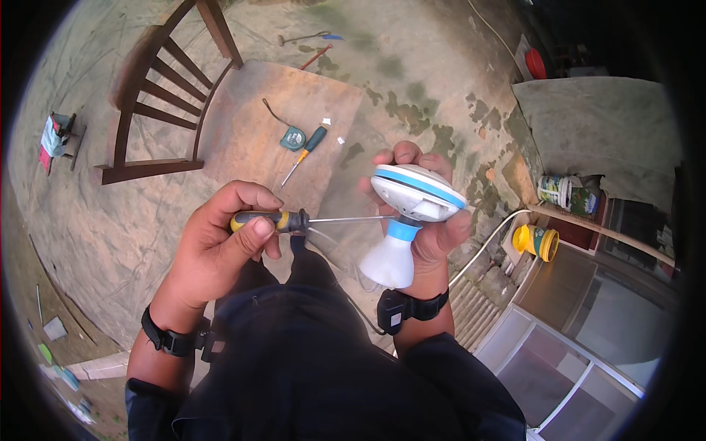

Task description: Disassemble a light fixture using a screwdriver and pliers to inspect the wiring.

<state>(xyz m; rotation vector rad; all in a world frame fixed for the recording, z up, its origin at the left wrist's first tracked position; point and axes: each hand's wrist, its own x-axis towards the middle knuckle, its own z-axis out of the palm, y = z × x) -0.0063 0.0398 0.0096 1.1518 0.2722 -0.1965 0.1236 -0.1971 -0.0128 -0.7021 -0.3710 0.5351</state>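
Note:
My left hand (228, 239) is closed round the yellow and black handle of a screwdriver (268, 221). Its thin metal shaft points right, and the tip meets or lies just in front of the neck of a white and blue device; I cannot tell if it touches. My right hand (434, 246) grips this white device (418, 195) from behind and below, fingers over the far rim and thumb at the right. A round disc with a blue band forms its top; a white cone with a blue collar sticks out below. The screwdriver's tip is hard to make out.
Ahead stands a wooden chair (250, 140). On its seat lie a tape measure (293, 137), a second screwdriver (304, 156) with a green and yellow handle, and white scraps. Beyond it, a hammer (316, 57) lies on the floor. A yellow bucket (535, 242) is at the right.

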